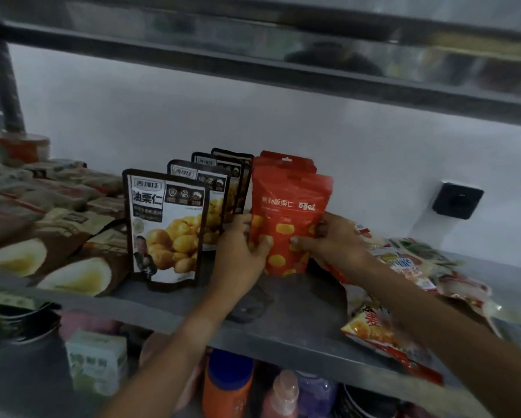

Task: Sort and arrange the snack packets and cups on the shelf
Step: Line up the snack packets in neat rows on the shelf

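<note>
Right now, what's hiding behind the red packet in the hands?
Another red packet peeks over the front red packet held by the left hand and right hand. Anything lower behind is covered.

I am seeing a black wall socket [457,200] sitting on the white wall [343,140] at right. Below, an orange bottle with a blue cap [227,387], a pink pump bottle [283,393] and a pale green box [96,360] are standing.
</note>
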